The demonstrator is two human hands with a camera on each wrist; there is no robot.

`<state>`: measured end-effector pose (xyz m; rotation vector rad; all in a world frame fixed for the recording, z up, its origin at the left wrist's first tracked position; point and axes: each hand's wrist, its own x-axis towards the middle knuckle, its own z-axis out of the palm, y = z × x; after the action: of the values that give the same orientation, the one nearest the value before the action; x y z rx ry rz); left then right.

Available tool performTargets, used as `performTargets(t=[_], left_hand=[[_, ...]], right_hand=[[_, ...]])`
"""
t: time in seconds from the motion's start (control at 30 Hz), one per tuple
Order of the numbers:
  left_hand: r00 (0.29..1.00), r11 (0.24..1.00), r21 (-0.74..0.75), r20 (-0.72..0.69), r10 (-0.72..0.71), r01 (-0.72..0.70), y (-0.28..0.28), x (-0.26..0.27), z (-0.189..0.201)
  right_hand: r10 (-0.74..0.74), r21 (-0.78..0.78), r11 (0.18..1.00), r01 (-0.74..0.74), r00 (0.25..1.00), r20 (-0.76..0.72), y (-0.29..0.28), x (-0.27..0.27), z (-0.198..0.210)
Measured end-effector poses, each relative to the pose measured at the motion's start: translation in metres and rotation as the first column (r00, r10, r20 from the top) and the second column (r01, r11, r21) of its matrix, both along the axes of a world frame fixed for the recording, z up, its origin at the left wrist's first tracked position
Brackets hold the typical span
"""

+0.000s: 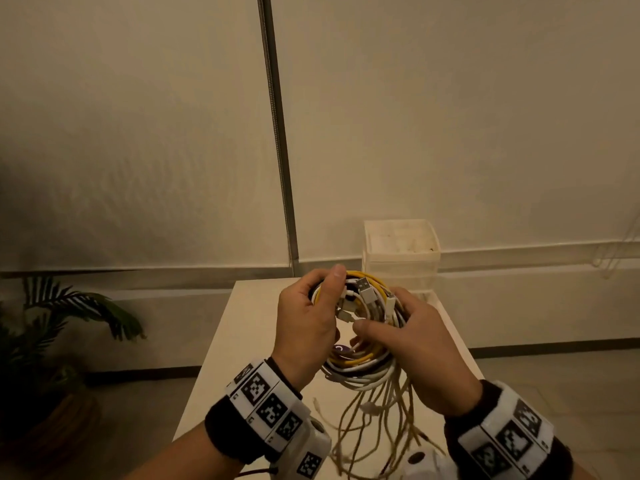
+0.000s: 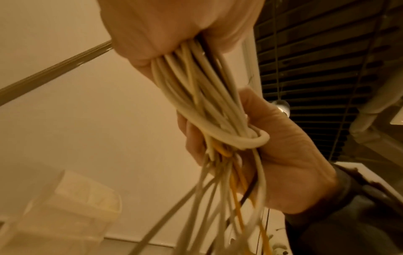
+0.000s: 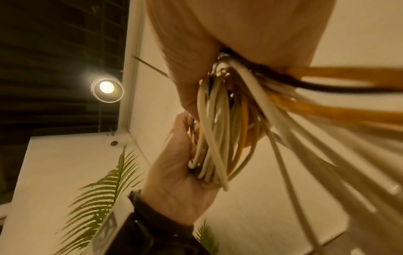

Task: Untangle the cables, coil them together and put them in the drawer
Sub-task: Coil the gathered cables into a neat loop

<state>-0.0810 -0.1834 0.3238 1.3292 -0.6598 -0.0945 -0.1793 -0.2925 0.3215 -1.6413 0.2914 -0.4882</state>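
The coiled bundle of white and yellow cables (image 1: 360, 306) is gripped by both hands, left hand (image 1: 308, 323) and right hand (image 1: 415, 341); loose tails should be wound in evenly, above the white bench (image 1: 242, 341).

Centre of the head view: 1 coiled bundle of white, yellow and black cables (image 1: 360, 362), its separate strands too tangled to count, held between 2 bare hands, the left hand (image 1: 304, 327) and the right hand (image 1: 415, 344). Behind it stands 1 translucent plastic drawer unit (image 1: 401, 251) on 1 white rectangular table (image 1: 249, 341). At lower left is 1 green potted plant (image 1: 69, 306), and each wrist carries 1 black-and-white marker band, 2 in all.
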Motion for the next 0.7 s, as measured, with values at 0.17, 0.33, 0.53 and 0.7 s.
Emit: performTargets(t=[0.17,0.33,0.53,0.7], left_hand=[[0.991,0.998,0.038,0.120,0.051,-0.056,0.000,0.001,-0.010],[0.981,0.991,0.129,0.194,-0.003,-0.022,0.002,0.005,-0.015],[0.920,0.921,0.388,0.351,-0.175,0.027,0.024,0.018,-0.002],[0.861,0.701,0.697,0.254,-0.441,0.153,0.021,0.024,0.038]], right_hand=[[0.104,0.037,0.994,-0.100,0.990,-0.098,-0.007,0.002,0.000],[0.058,-0.096,0.994,-0.059,0.998,-0.013,-0.008,0.002,0.006],[0.176,-0.141,0.970,-0.199,0.971,-0.162,-0.022,0.004,0.019],[0.162,-0.477,0.817,-0.324,0.923,-0.350,-0.017,0.016,0.030]])
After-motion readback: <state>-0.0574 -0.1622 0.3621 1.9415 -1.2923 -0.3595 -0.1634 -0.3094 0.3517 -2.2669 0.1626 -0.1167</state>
